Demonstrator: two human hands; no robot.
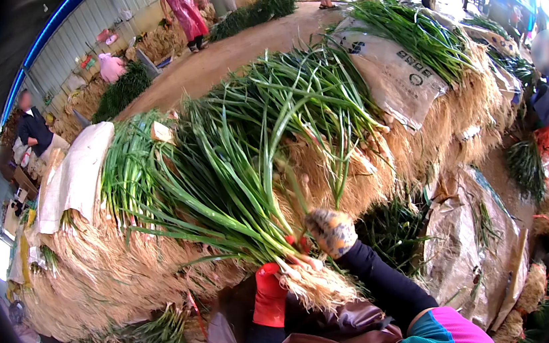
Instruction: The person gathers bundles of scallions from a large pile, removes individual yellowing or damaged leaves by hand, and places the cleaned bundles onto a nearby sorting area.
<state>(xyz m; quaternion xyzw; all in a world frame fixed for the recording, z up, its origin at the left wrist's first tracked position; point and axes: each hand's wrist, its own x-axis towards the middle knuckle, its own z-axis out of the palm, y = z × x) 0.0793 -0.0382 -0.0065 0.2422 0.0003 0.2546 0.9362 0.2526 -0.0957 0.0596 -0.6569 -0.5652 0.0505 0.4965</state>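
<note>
Wrapped around the pale lower stalks, your red-gloved left hand (269, 289) grips a bunch of green onions (265, 243), held above your lap just off the near edge of a long onion stack (131, 273). Gathering looks done for this handful, its bulbs roughly grouped; no band can be made out around it, and judging by the stack, plenty more is left to handle. Leaves fan up and to the left from your left hand, while the shaggy roots (317, 291) hang to its right. Your right hand (332, 232), in a patterned glove, is just right of the stalks; blur hides whether its fingers pinch a stem, so its hold cannot be told. Beyond, a white sack (77, 175) covers the stack's left end and a printed tan sack (391, 75) lies farther right, under more onions. Past the stack's far edge, a worker in a red apron (186, 10) stands beside another green heap (254, 13).
</note>
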